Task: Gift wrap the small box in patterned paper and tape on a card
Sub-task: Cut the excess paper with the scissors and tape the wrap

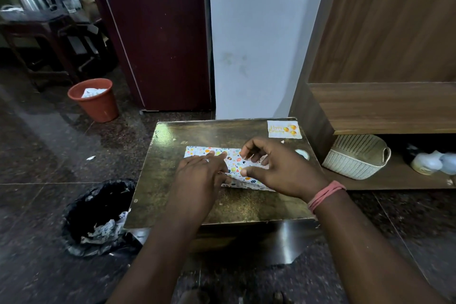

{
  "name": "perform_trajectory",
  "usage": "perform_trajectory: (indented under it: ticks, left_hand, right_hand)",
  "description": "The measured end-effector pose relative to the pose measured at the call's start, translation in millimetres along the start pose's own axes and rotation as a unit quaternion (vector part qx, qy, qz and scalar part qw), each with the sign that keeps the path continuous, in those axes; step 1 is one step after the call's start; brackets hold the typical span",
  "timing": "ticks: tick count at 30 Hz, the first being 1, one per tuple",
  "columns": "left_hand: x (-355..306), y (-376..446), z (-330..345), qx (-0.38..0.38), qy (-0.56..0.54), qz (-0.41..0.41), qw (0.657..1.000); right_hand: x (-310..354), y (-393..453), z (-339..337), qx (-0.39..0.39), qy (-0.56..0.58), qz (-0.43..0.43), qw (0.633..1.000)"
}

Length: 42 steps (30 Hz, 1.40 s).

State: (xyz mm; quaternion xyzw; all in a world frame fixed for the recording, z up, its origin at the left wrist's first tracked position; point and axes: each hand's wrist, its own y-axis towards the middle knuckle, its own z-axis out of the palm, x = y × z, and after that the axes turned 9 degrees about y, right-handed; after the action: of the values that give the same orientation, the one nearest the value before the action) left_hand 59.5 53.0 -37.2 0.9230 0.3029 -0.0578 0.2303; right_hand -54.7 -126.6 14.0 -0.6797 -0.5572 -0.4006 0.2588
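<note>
Patterned paper (234, 163) mid table (172, 180), box hidden under it. L hand (199, 175) presses w/ straight fingers; R hand (276, 168) fingers curled on paper (grip unclear). Card (284, 129) at far right corner.

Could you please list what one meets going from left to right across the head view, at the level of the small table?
Black bin bag with crumpled paper → left hand → patterned wrapping paper → right hand → round tape roll → white woven plastic basket.
</note>
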Motion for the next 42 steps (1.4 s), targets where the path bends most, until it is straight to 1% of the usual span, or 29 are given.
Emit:
perform_trajectory:
  ticks: [4, 8, 10, 12, 14, 20, 22, 25, 31, 36, 38, 40, 42]
  left_hand:
    - [-3.5, 1.3, 0.0, -0.021, -0.008, -0.021, 1.0]
    - [-4.2, -3.3, 4.0, -0.044, -0.034, -0.042, 0.998]
    - [-2.2, -2.4, 4.3, -0.053, -0.015, -0.046, 0.997]
    - [-1.7, -2.2, 2.1, -0.058, 0.006, -0.043, 0.997]
    - [-0.9, -2.9, 0.7, -0.056, 0.004, -0.037, 0.998]
    - [11.0, 4.1, 2.1, -0.064, -0.077, -0.005, 0.995]
    - [13.5, 6.8, 0.8, -0.057, -0.093, -0.01, 0.994]
    - [12.8, 11.3, -5.2, -0.046, -0.117, -0.022, 0.992]
    - [15.7, 19.9, -6.5, -0.017, -0.113, -0.032, 0.993]
    - [15.8, 25.0, -6.4, 0.008, -0.136, -0.066, 0.988]
    - [15.1, 29.4, -5.5, 0.037, -0.146, -0.089, 0.984]
    - [12.3, 34.2, -7.2, 0.081, -0.104, -0.109, 0.985]
    - [8.0, 37.8, -9.9, 0.107, -0.058, -0.122, 0.985]
  right_hand:
    - [3.5, -0.4, 2.1, 0.026, -0.084, -0.024, 0.996]
    - [4.5, 2.4, 6.5, 0.008, -0.128, -0.06, 0.99]
    - [4.1, 3.7, 9.1, -0.001, -0.142, -0.071, 0.987]
    - [4.0, 4.2, 10.5, -0.005, -0.137, -0.074, 0.988]
    - [4.4, 3.3, 10.5, -0.008, -0.117, -0.068, 0.991]
    - [5.5, 1.7, 9.9, -0.019, -0.021, -0.021, 0.999]
    - [4.8, 3.2, 11.6, -0.024, -0.012, -0.008, 1.0]
    - [3.8, 6.1, 14.6, -0.027, -0.027, 0.007, 0.999]
    - [2.0, 13.3, 18.4, -0.034, -0.025, 0.037, 0.998]
    - [1.5, 20.6, 13.6, -0.043, 0.013, 0.082, 0.996]
    - [1.7, 23.3, 11.6, -0.042, 0.006, 0.09, 0.995]
    - [1.1, 25.7, 10.0, -0.055, -0.026, 0.084, 0.995]
    - [0.3, 27.4, 8.3, -0.064, -0.044, 0.072, 0.994]
